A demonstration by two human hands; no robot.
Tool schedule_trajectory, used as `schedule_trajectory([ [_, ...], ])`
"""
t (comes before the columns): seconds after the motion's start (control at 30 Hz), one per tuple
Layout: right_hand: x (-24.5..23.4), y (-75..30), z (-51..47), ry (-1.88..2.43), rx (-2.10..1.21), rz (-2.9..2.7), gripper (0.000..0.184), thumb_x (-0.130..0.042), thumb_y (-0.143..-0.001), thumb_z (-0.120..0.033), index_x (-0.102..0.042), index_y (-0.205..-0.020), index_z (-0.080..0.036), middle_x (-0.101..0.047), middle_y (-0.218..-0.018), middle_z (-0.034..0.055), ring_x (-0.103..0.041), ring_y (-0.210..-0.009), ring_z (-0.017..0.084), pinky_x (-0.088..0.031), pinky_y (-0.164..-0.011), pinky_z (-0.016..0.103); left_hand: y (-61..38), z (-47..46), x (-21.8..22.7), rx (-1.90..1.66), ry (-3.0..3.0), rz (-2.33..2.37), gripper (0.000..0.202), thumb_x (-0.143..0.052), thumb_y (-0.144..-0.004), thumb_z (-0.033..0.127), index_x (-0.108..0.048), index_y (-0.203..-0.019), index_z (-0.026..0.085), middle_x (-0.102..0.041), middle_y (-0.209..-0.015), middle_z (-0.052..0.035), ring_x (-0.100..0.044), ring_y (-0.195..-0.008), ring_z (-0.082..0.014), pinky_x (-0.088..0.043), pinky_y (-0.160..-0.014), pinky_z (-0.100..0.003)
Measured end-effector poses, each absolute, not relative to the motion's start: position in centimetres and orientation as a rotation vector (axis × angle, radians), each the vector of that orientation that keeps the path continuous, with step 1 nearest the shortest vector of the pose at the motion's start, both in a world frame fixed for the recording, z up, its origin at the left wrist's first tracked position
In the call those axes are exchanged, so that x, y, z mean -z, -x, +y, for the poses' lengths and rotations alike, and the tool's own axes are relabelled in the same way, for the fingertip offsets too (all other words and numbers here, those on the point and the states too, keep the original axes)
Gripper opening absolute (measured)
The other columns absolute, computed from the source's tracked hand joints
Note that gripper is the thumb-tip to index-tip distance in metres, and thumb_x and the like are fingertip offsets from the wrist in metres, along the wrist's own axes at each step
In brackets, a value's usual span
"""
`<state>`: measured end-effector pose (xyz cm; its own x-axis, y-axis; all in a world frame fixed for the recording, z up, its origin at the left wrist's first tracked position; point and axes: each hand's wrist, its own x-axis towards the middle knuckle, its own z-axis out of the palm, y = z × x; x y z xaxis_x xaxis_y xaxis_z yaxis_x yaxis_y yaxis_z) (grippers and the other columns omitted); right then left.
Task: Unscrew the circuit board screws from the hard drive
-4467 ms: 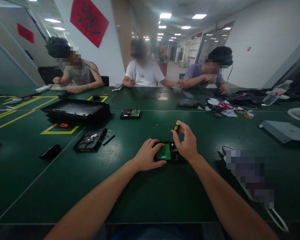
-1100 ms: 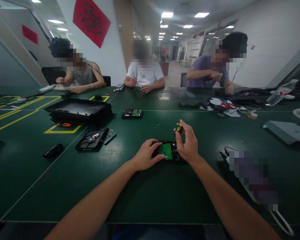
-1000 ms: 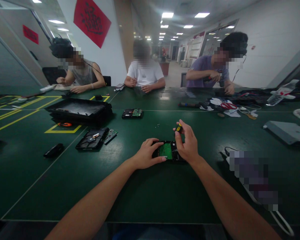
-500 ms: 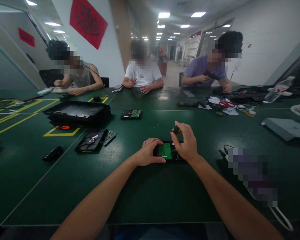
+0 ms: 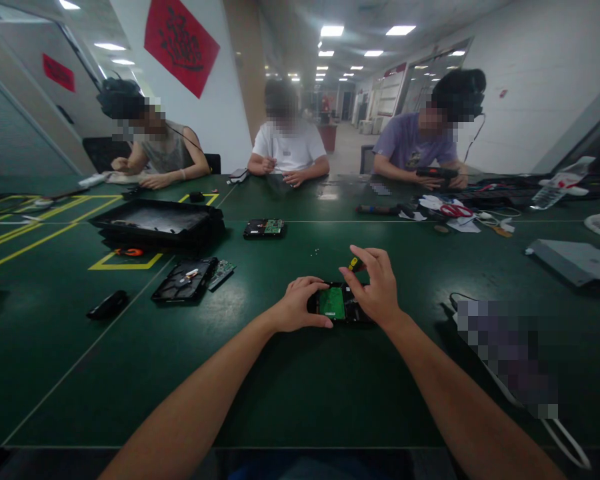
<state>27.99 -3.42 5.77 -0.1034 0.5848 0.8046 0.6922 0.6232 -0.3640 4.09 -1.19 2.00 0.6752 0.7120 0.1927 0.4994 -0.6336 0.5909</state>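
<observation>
A black hard drive (image 5: 341, 305) with a green circuit board facing up lies on the green table (image 5: 300, 393) in front of me. My left hand (image 5: 295, 305) grips its left edge, fingers curled over it. My right hand (image 5: 375, 283) is closed on a small screwdriver with a yellow-and-black handle (image 5: 354, 264), held upright over the drive's right part. Its tip is hidden behind my fingers.
Another drive (image 5: 264, 229) lies farther back, an opened drive with a loose board (image 5: 187, 279) to the left, beside a stack of black trays (image 5: 157, 223). Small screws (image 5: 315, 251) lie beyond my hands. Three people sit across the table. A grey box (image 5: 573, 260) is at right.
My hands stay on the drive; my right hand's fingers have shifted on the screwdriver handle. The person at the far right has lowered both hands to the table.
</observation>
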Motion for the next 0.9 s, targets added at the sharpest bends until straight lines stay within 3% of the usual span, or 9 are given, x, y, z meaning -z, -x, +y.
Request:
schedule_trajectory([
  [0.1, -5.7, -28.02, -3.4, 1.052, 0.132, -1.769, 0.052, -0.064, -0.097, -0.028, -0.05, -0.146, -0.032, -0.059, -0.118, 0.0094, -0.063, -0.102, 0.025, -0.061, -0.084, 0.044, -4.07, -1.21, -2.14, -0.561, -2.379, 0.938, 0.088, -0.084, -0.071, 0.066, -0.054, -0.145, 0.029, -0.053, -0.148, -0.0129, -0.044, -0.141, -0.0394, -0.033, -0.117, -0.06],
  [0.27, -5.59, -27.9, -3.46, 0.997, 0.005, -1.766, 0.055, -0.054, -0.1, -0.023, -0.038, -0.153, -0.03, -0.06, -0.134, 0.0113, -0.067, -0.105, 0.024, -0.059, -0.093, 0.049, -4.03, -1.17, -2.3, -0.538, -2.353, 0.935, 0.089, -0.086, -0.068, 0.065, -0.055, -0.143, 0.029, -0.053, -0.147, -0.0123, -0.045, -0.14, -0.0389, -0.032, -0.118, -0.058],
  [0.47, -5.75, -27.73, -3.51, 1.033, 0.14, -1.74, 0.049, -0.067, -0.095, -0.029, -0.054, -0.142, -0.033, -0.06, -0.116, 0.009, -0.064, -0.099, 0.025, -0.061, -0.083, 0.045, -4.11, -1.19, -2.37, -0.548, -2.345, 0.932, 0.086, -0.087, -0.069, 0.062, -0.055, -0.141, 0.03, -0.053, -0.146, -0.0116, -0.045, -0.139, -0.0383, -0.032, -0.117, -0.057],
  [0.6, -5.75, -27.69, -3.64, 0.995, 0.078, -1.758, 0.052, -0.058, -0.099, -0.022, -0.047, -0.148, -0.031, -0.062, -0.127, 0.0099, -0.066, -0.109, 0.025, -0.06, -0.092, 0.047, -4.11, -1.11, -2.2, -0.561, -2.349, 0.923, 0.085, -0.085, -0.07, 0.064, -0.056, -0.141, 0.028, -0.053, -0.146, -0.0119, -0.045, -0.139, -0.0375, -0.033, -0.117, -0.056],
  [0.73, -5.73, -27.81, -3.69, 0.963, -0.006, -1.77, 0.055, -0.053, -0.1, -0.019, -0.039, -0.152, -0.03, -0.06, -0.137, 0.0112, -0.069, -0.106, 0.024, -0.06, -0.093, 0.048, -4.15, -1.04, -2.06, -0.573, -2.347, 0.921, 0.084, -0.086, -0.069, 0.064, -0.056, -0.14, 0.028, -0.054, -0.145, -0.012, -0.047, -0.137, -0.0376, -0.034, -0.117, -0.056],
  [0.9, -5.88, -27.82, -3.51, 0.999, 0.161, -1.767, 0.054, -0.067, -0.094, -0.025, -0.051, -0.145, -0.032, -0.059, -0.12, 0.0099, -0.064, -0.102, 0.025, -0.063, -0.082, 0.044, -4.25, -1.0, -2.12, -0.574, -2.321, 0.917, 0.085, -0.087, -0.068, 0.062, -0.057, -0.139, 0.028, -0.054, -0.144, -0.0122, -0.047, -0.137, -0.0385, -0.034, -0.116, -0.057],
])
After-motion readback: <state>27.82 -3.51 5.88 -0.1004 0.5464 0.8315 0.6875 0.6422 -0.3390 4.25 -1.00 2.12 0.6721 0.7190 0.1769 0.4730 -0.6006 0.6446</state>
